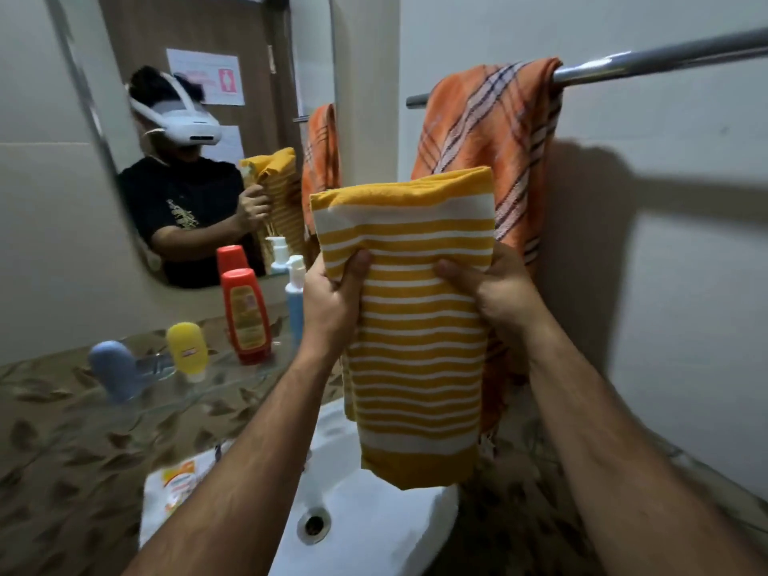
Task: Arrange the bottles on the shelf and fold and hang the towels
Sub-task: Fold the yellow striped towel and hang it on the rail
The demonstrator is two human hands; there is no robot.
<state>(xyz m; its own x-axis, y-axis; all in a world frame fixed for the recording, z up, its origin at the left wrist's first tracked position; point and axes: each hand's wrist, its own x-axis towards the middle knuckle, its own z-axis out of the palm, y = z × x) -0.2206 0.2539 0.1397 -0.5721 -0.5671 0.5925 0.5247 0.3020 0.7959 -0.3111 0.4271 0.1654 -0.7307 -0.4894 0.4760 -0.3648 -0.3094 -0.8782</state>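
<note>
both hands hold a folded yellow striped towel upright at frame centre, above the white sink: left hand and right hand each have a curled grip pinching its sides. behind it, an orange plaid towel hangs on the rail, upper right. 4 bottles stand on the shelf, left, including a red bottle.

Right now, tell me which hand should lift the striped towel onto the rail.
Right hand, probably: it grips the yellow striped towel on the side nearer the rail, whose bare stretch lies right of the orange towel.
</note>
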